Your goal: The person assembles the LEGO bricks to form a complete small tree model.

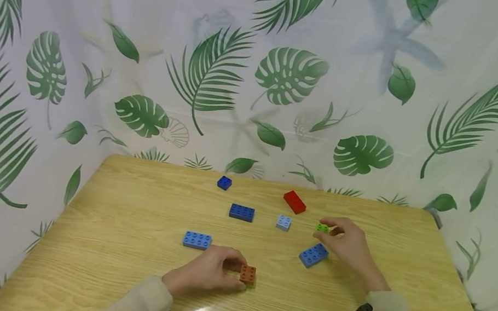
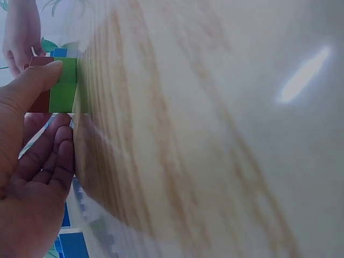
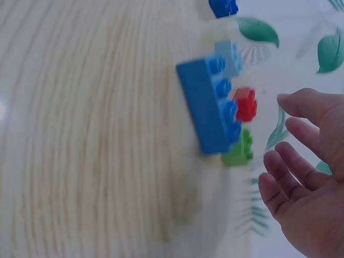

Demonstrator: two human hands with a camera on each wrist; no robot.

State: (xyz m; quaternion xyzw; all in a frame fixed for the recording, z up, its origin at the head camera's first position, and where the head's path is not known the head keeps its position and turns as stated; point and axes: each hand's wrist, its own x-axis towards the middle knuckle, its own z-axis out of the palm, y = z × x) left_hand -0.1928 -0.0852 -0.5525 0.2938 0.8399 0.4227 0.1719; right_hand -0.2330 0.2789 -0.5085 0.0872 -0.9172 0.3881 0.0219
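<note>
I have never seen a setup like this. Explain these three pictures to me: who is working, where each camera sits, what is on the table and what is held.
No machine here: a person works with two bare hands. The wide picture comes from a camera on the person's head; the other two come from cameras strapped to each wrist, so they look tilted and blurred.

On the wooden table lie toy building bricks: a red brick, several blue ones such as the dark blue brick, and a pale blue one.

The left hand grips a brown brick stacked on a green brick, as the left wrist view shows. The right hand reaches a small green brick; its fingers look relaxed, and a firm hold is not visible.
</note>
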